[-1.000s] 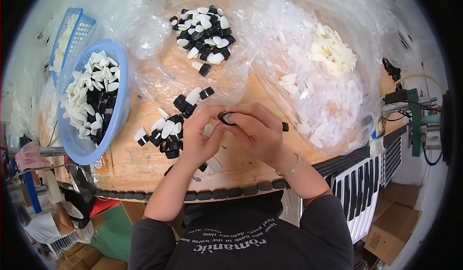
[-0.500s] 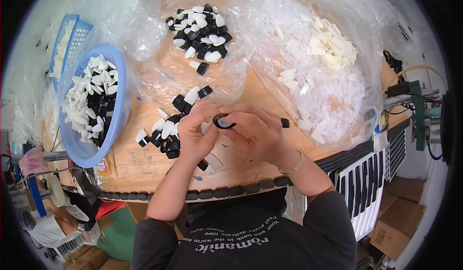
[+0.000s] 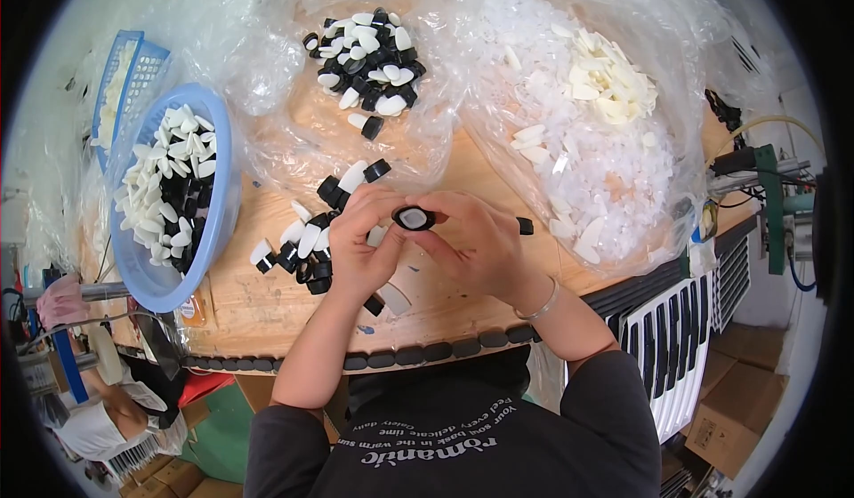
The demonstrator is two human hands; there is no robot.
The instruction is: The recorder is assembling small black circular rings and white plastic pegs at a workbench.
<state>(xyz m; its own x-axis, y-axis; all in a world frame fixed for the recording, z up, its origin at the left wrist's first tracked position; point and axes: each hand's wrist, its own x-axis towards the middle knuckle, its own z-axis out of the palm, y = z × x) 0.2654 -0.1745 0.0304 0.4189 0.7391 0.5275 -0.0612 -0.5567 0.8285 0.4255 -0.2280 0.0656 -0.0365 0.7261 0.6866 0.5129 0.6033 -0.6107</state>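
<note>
- Head view: wooden bench (image 3: 267, 307) strewn with plastic bags and a blue basket (image 3: 222, 187) of parts
- Left hand (image 3: 360, 249) and right hand (image 3: 476, 244) both pinch one small black cap (image 3: 414, 219) between them above the bench
- Cap looks light, stiff and smooth; best gripped by its rim

The single head-worn fisheye is looking steeply down from close above the wooden table (image 3: 267, 307), facing forward across it; the person's own forearms are entering from the table's near edge.
</note>
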